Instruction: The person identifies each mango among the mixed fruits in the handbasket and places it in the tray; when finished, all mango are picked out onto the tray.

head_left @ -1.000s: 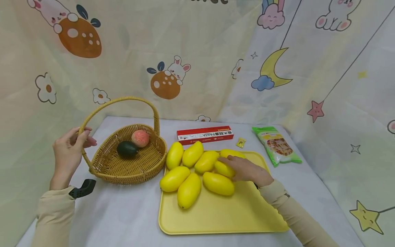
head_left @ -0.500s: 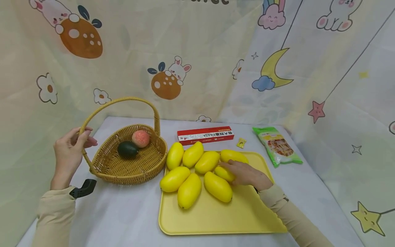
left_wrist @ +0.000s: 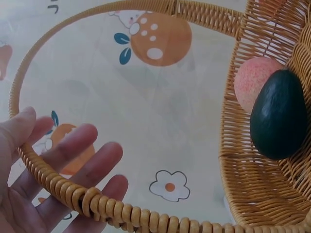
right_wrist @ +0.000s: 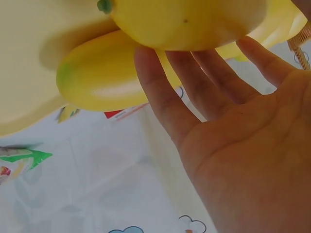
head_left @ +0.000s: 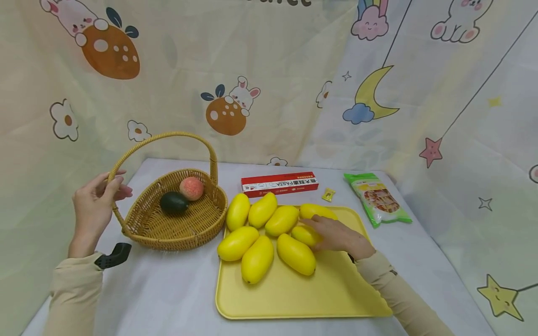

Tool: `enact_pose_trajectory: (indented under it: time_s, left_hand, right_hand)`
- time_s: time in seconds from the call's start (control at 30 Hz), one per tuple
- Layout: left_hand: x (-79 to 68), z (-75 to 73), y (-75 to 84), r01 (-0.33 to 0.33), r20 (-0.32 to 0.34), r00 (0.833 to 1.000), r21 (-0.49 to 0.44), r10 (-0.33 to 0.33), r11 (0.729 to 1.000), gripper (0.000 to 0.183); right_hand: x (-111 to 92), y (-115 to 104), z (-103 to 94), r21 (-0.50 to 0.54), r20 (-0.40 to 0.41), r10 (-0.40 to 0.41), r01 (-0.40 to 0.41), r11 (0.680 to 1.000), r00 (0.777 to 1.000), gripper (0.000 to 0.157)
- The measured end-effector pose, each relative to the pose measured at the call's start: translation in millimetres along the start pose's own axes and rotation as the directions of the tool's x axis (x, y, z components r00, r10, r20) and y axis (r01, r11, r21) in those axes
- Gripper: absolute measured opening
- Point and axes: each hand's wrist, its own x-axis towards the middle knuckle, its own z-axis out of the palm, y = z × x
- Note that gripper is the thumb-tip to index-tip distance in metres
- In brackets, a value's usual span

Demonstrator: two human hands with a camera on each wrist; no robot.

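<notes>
My left hand (head_left: 91, 207) holds the arched handle (left_wrist: 63, 191) of a wicker basket (head_left: 185, 240), thumb on one side and fingers loosely behind it. In the basket, a dark green avocado (head_left: 173, 202) lies against a pink peach (head_left: 191, 188). My right hand (head_left: 342, 237) reaches over a yellow mango (head_left: 305, 235) on the yellow tray (head_left: 319, 296). In the right wrist view, its fairly straight fingers (right_wrist: 165, 99) touch that mango's side, between it and another mango (right_wrist: 99, 73). The thumb is mostly out of sight.
Several more mangoes crowd the tray's left and back, including one in front (head_left: 257, 260). Behind the tray stand a red pasta box (head_left: 279, 185) and a small yellow packet (head_left: 328, 194). A green-edged food bag (head_left: 378, 198) lies at the right. Patterned cloth hangs behind.
The mango in front of my right hand has turned, and the one at the back has shifted slightly right. The right hand has barely moved; the left hand stays at the handle.
</notes>
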Motion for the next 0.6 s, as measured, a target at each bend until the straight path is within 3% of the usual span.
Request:
enact_pose_trajectory:
  time_s: [0.13,0.27,0.37,0.47,0.53,0.6]
  left_hand:
    - [-0.5,3.3,3.1,-0.008,-0.068,0.998,0.037,0.011,0.999,0.031]
    - [-3.9,6.8,8.2,-0.010,-0.174,0.984,0.121,0.031,0.993,0.035]
    - [-9.8,11.1,17.4,-0.020,-0.268,0.962,0.147,0.059,0.989,0.043]
    - [-16.9,17.5,29.3,-0.066,-0.360,0.925,0.158,0.119,0.985,0.042]
    - [-23.0,24.2,36.3,-0.097,-0.394,0.905,0.173,0.159,0.980,0.042]
    - [-30.0,33.0,40.1,-0.135,-0.392,0.898,0.185,0.199,0.973,0.044]
  right_hand:
    - [-2,-1,-4.0,-0.016,-0.030,-0.017,0.017,1.000,0.999,0.070]
    - [-3,-3,-6.6,-0.039,-0.078,-0.062,0.059,0.998,0.995,0.066]
    - [-4,-4,-8.5,-0.061,-0.133,-0.096,0.089,0.994,0.986,0.060]
    - [-6,-5,-9.5,-0.091,-0.198,-0.133,0.117,0.989,0.971,0.054]
    - [-7,-5,-9.8,-0.102,-0.234,-0.147,0.127,0.987,0.961,0.050]
    - [-9,-5,-9.4,-0.109,-0.264,-0.156,0.131,0.985,0.952,0.047]
